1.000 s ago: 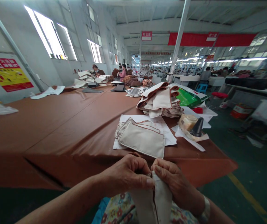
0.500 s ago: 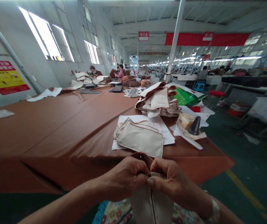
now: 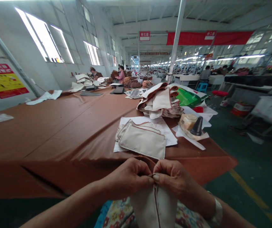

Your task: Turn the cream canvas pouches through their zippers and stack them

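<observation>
Between my two hands hangs a cream fabric piece (image 3: 147, 205) with a brown-edged seam down its middle. My left hand (image 3: 136, 175) pinches its top edge at the left of the seam, fingers curled. On the right of the seam my right hand (image 3: 170, 175) pinches the same edge, thumb pressed on top. The fingertips of both hands almost meet, and what lies right between them is partly hidden. Just beyond, on the table, lies a small stack of cream stitched pieces (image 3: 142, 141) with brown edging, resting on white paper (image 3: 171, 139).
A brown-covered table (image 3: 55, 133) stretches ahead. Behind the small stack rises a taller pile of cream pieces (image 3: 161, 101) beside a green bag (image 3: 189, 96). A dark cone (image 3: 197, 126) and a yellowish block (image 3: 187, 121) stand near the right edge. People work farther back.
The view has shifted slightly. Both hands keep their pinch on the cream fabric; the fingertips have drawn a little closer together, and the fabric's top edge is less visible between them.
</observation>
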### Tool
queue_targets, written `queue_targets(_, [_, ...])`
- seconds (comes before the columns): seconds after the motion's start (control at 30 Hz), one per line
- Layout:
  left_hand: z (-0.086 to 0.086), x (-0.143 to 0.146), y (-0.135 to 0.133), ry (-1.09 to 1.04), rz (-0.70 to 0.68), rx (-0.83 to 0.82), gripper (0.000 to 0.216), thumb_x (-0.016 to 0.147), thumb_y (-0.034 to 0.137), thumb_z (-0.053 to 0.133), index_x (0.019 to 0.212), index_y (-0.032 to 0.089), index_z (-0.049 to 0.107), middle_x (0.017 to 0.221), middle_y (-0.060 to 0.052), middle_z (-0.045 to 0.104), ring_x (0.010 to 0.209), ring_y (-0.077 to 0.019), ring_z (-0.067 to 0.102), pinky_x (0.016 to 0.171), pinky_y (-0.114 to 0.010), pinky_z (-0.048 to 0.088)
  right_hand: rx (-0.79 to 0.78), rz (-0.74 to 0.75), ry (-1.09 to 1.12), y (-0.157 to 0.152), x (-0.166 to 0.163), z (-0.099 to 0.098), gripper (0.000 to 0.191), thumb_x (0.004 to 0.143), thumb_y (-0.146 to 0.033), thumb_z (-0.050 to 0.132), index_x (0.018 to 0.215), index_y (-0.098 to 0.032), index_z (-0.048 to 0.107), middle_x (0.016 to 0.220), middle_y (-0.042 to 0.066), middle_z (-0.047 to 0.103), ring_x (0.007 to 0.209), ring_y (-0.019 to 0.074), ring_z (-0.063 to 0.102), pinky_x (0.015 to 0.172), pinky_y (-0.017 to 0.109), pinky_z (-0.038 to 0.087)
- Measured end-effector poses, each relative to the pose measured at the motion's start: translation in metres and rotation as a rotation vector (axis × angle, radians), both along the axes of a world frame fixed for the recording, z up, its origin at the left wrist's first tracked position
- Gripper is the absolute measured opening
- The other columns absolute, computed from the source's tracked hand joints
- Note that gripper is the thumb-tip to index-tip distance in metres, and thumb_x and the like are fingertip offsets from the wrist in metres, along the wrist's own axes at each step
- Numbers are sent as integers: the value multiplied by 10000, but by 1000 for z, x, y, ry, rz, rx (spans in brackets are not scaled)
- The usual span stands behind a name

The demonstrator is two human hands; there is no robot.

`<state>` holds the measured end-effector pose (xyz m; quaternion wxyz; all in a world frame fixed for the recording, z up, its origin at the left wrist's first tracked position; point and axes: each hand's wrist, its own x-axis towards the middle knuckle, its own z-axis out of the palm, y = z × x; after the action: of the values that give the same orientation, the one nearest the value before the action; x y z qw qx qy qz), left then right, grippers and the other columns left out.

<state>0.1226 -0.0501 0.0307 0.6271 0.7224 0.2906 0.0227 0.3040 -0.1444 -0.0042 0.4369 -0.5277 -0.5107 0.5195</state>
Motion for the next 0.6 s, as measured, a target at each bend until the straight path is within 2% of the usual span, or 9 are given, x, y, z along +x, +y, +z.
queue_targets(0.13, [-10,4,-2,30,96,-119,342,723,427,732,779,106,629,616,26,468,527,-86,328,484,-223,249,51,-40,-50,-4,-2,-5,158,863,-287,635,806,-140,622,672,-20,531,593,98,403,517,213,307])
queue_targets(0.2, [-11,4,-4,48,100,-134,311,704,401,726,758,111,628,598,30,458,517,-85,325,479,-223,247,133,-53,-80,-7,-4,-6,130,875,-260,626,816,-145,645,712,-3,564,638,116,456,561,222,355])
queue_targets(0.3, [-7,3,-8,28,88,-182,257,674,352,707,712,114,620,582,32,462,504,-78,336,469,-215,239,338,-8,-138,-11,-4,-4,136,912,-236,584,842,-151,665,772,23,592,707,138,528,637,239,408])
queue_targets(0.37, [-4,2,-11,1,117,-254,241,638,325,717,711,110,637,584,27,494,497,-76,365,465,-203,246,511,44,-238,-14,-2,-2,160,936,-208,543,849,-155,666,770,26,573,687,128,529,615,235,395])
queue_targets(0.5, [-3,0,-18,-65,242,-457,230,572,280,743,697,105,663,590,-4,582,467,-86,438,443,-190,287,871,121,-571,-16,7,-5,229,933,-87,449,970,-156,664,733,30,541,622,120,474,541,243,321])
queue_targets(0.6, [-7,-2,-21,-138,252,-538,289,619,356,782,648,111,632,556,-4,574,429,-79,432,426,-188,286,1053,133,-821,-17,12,-10,249,928,-106,483,1135,-147,616,746,44,579,632,142,489,550,264,329])
